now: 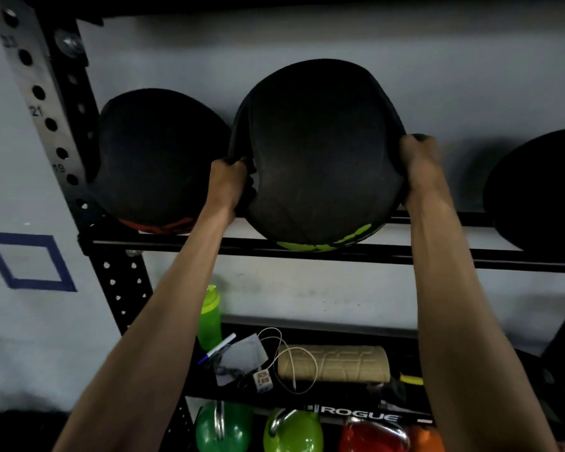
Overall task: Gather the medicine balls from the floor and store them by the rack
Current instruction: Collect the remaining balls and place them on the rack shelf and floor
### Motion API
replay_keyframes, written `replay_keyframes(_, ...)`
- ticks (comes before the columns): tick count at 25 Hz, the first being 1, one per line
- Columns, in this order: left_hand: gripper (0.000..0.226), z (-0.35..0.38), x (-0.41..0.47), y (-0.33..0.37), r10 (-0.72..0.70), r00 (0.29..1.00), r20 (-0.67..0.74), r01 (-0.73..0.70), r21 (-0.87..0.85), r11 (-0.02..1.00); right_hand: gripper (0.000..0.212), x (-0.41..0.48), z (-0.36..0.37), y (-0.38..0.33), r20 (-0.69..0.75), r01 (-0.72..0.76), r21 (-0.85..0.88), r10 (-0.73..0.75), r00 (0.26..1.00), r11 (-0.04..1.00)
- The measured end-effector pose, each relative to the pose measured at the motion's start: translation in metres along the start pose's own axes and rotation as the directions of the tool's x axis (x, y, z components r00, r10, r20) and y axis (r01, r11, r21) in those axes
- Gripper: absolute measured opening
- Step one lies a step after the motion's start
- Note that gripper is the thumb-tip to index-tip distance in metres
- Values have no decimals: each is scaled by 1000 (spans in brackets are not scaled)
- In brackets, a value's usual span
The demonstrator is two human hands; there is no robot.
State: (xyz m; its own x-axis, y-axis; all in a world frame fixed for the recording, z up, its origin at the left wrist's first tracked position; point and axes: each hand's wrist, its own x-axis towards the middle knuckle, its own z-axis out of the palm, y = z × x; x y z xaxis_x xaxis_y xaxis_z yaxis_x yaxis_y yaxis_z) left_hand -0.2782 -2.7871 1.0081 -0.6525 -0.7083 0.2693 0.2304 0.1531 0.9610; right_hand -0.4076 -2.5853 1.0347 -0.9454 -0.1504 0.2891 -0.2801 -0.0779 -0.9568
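A black medicine ball with green markings sits on the upper rails of the black rack. My left hand grips its lower left side and my right hand grips its right side, fingers curled round the ball. To its left rests a second black medicine ball with red markings, against the rack's upright. A third black ball lies on the same rails at the far right, partly cut off by the frame.
The perforated upright stands at left. A lower shelf holds a green bottle, a pen, a white cable and a tan foam roller. Green, red and orange kettlebells sit below. A blue tape square marks the wall.
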Motion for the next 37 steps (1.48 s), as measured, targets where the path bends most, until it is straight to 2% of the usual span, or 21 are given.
replay_keyframes(7,20,5,29,-21,-66,994,-88,64,-24,998,24,36,11,5,69,70,0,-70,995,998)
replay_keyframes(11,37,5,35,-27,-157,980,-122,152,-52,987,27,58,20,15,143,13,25,-16,990,1000)
replay_keyframes(15,42,6,40,-33,-234,966,-115,212,-172,962,29,82,21,33,274,-86,12,79,958,996)
replay_keyframes(20,16,11,35,-32,-290,956,-40,267,-290,919,28,99,21,45,371,-162,44,135,919,986)
replay_keyframes(25,33,13,36,-41,-331,943,26,316,-375,871,26,104,23,46,395,-209,81,161,904,975)
replay_keyframes(27,37,14,32,-40,-321,947,9,296,-411,862,30,105,23,48,394,-231,109,171,903,967)
replay_keyframes(30,59,14,26,-39,-306,952,27,285,-444,849,33,97,20,49,349,-234,197,155,924,952)
replay_keyframes(32,51,15,22,-39,-302,953,-18,262,-448,855,33,81,17,51,272,-205,207,145,951,957)
replay_keyframes(33,44,16,20,-41,-305,951,-50,252,-445,860,31,68,14,51,212,-173,161,137,968,972)
replay_keyframes(35,44,18,14,-46,-284,953,-106,215,-423,880,29,46,6,55,75,-87,33,85,994,996)
replay_keyframes(37,42,21,4,-51,-219,957,-193,132,-380,915,31,25,-4,61,10,63,-117,-62,998,991)
